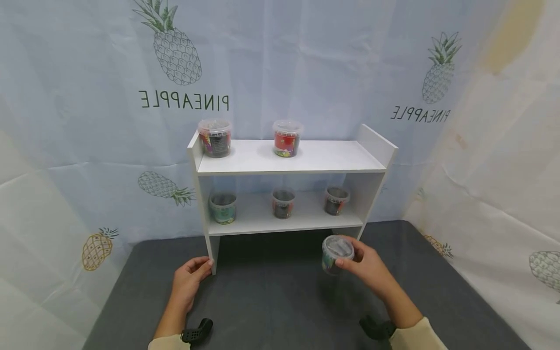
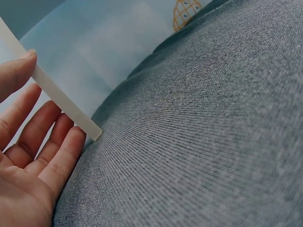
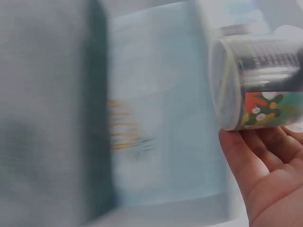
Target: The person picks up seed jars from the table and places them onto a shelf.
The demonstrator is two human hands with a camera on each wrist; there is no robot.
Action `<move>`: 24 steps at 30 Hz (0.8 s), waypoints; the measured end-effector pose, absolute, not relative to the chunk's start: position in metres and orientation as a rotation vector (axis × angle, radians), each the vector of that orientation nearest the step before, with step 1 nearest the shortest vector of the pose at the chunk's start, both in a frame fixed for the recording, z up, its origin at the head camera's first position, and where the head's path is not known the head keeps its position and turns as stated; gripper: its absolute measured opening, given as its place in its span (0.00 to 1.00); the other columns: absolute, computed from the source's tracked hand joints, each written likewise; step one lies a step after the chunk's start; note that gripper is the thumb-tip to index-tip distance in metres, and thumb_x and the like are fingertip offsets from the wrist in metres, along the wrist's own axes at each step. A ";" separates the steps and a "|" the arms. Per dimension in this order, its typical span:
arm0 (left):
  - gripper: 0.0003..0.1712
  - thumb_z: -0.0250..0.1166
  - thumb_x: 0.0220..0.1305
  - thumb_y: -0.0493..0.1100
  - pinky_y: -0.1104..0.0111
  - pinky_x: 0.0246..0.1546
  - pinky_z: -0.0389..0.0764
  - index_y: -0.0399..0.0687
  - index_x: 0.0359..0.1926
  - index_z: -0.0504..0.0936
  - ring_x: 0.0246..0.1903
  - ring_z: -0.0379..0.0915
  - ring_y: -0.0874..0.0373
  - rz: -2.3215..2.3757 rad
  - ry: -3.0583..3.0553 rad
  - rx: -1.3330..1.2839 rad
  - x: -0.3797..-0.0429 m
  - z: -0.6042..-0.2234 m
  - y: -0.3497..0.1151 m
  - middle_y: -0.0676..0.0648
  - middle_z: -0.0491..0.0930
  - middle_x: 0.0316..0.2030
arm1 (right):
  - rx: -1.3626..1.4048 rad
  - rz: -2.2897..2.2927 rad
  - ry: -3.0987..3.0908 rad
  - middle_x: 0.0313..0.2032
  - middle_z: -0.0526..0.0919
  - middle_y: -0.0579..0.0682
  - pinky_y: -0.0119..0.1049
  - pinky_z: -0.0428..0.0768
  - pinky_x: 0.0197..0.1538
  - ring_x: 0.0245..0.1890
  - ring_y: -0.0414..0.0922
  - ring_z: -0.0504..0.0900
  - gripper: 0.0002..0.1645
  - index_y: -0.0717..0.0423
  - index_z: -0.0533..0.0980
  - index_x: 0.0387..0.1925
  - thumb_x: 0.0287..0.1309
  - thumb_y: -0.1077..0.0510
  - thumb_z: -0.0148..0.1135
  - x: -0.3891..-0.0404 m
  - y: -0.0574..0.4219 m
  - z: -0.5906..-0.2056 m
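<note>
My right hand (image 1: 367,265) grips a clear lidded plastic tub (image 1: 336,253) with a colourful label, held above the dark table in front of the shelf's right side. In the right wrist view the tub (image 3: 267,82) appears sideways, with floral and dark label parts, above the fingers. My left hand (image 1: 188,282) pinches the lower front edge of the white shelf's (image 1: 284,227) left side panel. Seen from the left wrist, the thumb lies on one side of the panel (image 2: 66,104) and the fingers on the other.
Two tubs, one dark-labelled (image 1: 217,143) and one red (image 1: 286,144), stand on the top board. A green tub (image 1: 223,214) and two darker tubs (image 1: 282,209) line the lower board. Behind hangs a pineapple-print cloth (image 1: 306,63); a dark grey table (image 1: 271,301) lies beneath.
</note>
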State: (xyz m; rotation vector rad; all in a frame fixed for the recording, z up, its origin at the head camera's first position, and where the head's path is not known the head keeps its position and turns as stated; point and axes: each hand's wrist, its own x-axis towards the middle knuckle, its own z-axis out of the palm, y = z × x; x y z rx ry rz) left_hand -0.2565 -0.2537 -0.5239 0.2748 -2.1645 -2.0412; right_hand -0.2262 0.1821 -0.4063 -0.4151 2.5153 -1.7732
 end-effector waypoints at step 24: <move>0.29 0.70 0.61 0.52 0.74 0.41 0.83 0.33 0.53 0.79 0.39 0.81 0.65 -2.050 -2.154 0.327 -0.260 -0.527 -0.253 0.51 0.82 0.41 | -0.298 -1.514 3.243 0.68 0.68 0.55 0.50 0.74 0.61 0.63 0.50 0.71 0.52 0.51 0.55 0.75 0.59 0.32 0.61 -0.278 0.173 -0.199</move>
